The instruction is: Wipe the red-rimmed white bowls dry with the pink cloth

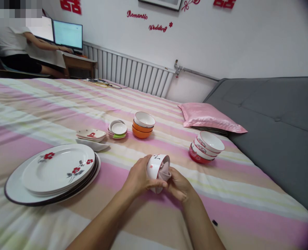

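Observation:
My left hand (138, 177) is wrapped round a white bowl (154, 166) with a red rim and small dark and red marks. The bowl is tipped on its side above the bed, its mouth turned toward my right hand (178, 184). A pale pinkish cloth (164, 172) is bunched inside the mouth, and the right fingers are closed on it, partly hidden behind it. To the right stands a tilted stack of white and red bowls (208, 146). Beyond my hands is another stack of orange and white bowls (143, 126).
Stacked flowered plates (57, 166) lie at left, near oblong dishes (91, 134) and small saucers (118, 129). A pink pillow (211, 117) rests against the grey headboard (271, 114). A small black object (214, 223) lies near my right forearm. A person (13, 45) sits at monitors behind the bed.

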Available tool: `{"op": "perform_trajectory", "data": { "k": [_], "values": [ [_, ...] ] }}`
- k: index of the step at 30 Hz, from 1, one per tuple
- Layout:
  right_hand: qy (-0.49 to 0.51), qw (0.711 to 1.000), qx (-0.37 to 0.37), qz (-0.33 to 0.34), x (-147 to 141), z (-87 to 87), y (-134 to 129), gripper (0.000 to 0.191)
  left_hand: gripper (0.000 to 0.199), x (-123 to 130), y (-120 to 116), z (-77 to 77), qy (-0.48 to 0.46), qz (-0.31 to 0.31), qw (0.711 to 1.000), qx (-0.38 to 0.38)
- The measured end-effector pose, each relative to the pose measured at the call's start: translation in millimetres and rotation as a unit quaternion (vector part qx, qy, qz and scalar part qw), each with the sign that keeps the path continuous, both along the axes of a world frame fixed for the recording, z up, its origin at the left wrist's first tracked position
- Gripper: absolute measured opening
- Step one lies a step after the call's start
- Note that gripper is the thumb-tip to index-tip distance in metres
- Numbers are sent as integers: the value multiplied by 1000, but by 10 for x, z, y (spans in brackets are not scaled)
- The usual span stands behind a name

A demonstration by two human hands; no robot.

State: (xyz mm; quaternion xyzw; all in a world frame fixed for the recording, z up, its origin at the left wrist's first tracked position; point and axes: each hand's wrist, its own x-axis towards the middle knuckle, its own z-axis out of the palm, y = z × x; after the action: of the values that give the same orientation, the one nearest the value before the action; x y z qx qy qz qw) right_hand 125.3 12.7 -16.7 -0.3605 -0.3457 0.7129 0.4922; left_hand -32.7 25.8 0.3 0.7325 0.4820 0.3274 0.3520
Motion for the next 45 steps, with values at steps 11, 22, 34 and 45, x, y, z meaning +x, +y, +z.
{"op": "perform_trajectory", "data": {
  "k": [11,22,34,45],
  "values": [
    [69,987,-68,-128,275,179,7,19,88,-2,17,-10,6,12,1000,-13],
    [-329,819,318,-347,298,282,-77,35,97,38,-37,3,35,0,999,-26],
    [-429,700,493,-287,190,324,-104,31,83,40,-51,15,28,-35,999,-12],
    [-361,872,194,-269,208,184,-23,46,72,54,-72,19,1,-20,1000,-15]
  ]
}}
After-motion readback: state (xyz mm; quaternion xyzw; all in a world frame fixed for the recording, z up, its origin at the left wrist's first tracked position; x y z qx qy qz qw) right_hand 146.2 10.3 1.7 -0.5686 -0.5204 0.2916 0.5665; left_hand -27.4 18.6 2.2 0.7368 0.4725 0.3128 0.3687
